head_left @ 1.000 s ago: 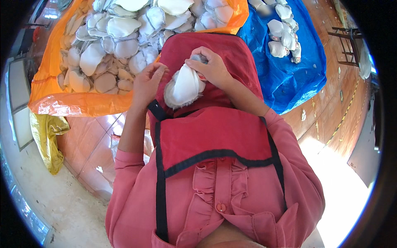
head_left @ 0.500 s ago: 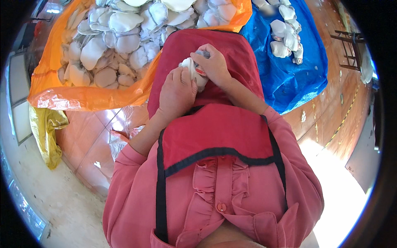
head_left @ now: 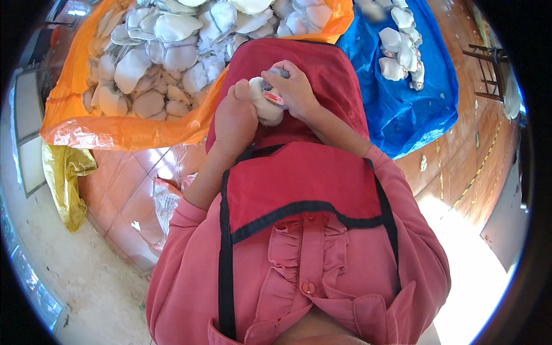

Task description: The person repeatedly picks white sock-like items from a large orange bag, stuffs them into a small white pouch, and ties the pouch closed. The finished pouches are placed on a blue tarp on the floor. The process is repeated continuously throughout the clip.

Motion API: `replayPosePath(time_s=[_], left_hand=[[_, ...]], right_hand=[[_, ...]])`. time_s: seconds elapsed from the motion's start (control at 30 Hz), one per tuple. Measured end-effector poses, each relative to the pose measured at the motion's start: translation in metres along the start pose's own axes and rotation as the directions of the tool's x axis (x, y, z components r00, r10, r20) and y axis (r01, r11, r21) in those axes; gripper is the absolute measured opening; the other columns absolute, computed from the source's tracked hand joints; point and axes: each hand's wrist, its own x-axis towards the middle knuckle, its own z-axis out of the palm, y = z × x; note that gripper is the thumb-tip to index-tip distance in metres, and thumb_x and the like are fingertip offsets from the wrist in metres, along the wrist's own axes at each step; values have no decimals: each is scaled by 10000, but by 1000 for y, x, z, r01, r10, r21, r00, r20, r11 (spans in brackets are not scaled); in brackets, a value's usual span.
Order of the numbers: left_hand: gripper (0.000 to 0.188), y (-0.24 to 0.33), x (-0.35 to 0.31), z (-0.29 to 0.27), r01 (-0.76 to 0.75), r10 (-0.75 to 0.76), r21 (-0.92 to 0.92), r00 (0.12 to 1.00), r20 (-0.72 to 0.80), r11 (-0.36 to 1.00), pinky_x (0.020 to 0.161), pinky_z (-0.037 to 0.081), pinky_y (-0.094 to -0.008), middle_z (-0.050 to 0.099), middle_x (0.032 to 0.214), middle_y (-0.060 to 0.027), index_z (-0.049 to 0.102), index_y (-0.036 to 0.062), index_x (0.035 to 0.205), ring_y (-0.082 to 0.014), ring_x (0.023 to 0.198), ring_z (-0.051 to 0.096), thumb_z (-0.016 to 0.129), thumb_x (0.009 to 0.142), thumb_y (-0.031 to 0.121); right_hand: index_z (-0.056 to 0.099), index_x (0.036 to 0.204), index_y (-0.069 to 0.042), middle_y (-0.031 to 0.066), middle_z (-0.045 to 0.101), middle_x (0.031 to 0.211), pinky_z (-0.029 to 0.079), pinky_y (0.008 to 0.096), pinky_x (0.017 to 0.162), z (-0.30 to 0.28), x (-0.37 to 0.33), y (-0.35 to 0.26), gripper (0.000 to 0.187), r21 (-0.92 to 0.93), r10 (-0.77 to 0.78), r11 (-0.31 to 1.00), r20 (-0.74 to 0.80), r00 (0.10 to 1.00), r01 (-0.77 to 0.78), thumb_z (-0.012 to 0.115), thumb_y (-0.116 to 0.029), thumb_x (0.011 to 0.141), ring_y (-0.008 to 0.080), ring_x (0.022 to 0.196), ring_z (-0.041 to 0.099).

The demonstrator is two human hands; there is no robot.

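Over the red apron on my lap, I hold a small white plush piece [head_left: 266,111] with a grey furry part at its top and a red-and-white patch on its side. My right hand [head_left: 297,93] pinches its grey upper end between thumb and fingers. My left hand [head_left: 237,119] is closed at the piece's left edge, with the fingers curled; the exact grip is partly hidden behind the hand. Both hands are close together, and the piece tilts between them.
An orange sack [head_left: 103,133] at the far left holds a heap of flat white fabric pieces [head_left: 131,70]. On a blue sheet [head_left: 397,123] at the far right lie several stuffed white pieces [head_left: 407,56]. A yellow bag [head_left: 66,184] lies at the left; a dark rack [head_left: 486,69] stands at right.
My left hand has shifted left and turned, uncovering more of the white piece's front and red patch. My right hand has stayed at its upper end.
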Motion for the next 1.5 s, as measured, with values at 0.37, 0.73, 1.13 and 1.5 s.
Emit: replayPosePath(time_s=[0.37, 0.73, 1.13, 1.5], left_hand=[[337, -37, -5, 4, -31, 12, -268, 997, -70, 963, 809, 500, -455, 634, 1056, -190, 558, 83, 1158, -392, 968, 617, 509, 835, 0], [259, -53, 32, -16, 91, -73, -251, 994, 80, 964, 740, 519, -396, 681, 913, -153, 638, 62, 1050, -330, 805, 652, 533, 822, -5], [251, -31, 13, -33, 535, -153, -784, 844, 514, 315, 779, 481, -220, 632, 1033, -37, 597, 31, 1152, -85, 905, 582, 454, 946, 15], [336, -38, 15, -49, 620, 31, -643, 709, 705, 449, 855, 468, -255, 631, 1055, -32, 598, 19, 1152, -109, 955, 576, 721, 886, 184]], right_hand=[[572, 1028, -50, 60, 630, 910, 536, 300, 706, 6, 6, 8, 228, 393, 254, 867, 179, 950, -306, 692, -190, 893, 138, 796, 627], [596, 1290, -112, 107, 546, 1338, 359, 388, 1082, -29, 9, -8, 482, -373, -374, 619, 634, 677, 691, 709, -263, 847, 274, 1260, 481], [575, 1242, -74, 71, 622, 1159, 455, 337, 968, -35, 1, -30, 513, -225, -170, 898, 614, 771, 378, 784, -173, 784, 188, 1106, 567], [591, 1208, -47, 59, 649, 1093, 479, 322, 917, -34, -11, -26, 454, -400, 142, 904, 617, 774, 153, 765, -156, 804, 158, 1028, 590]])
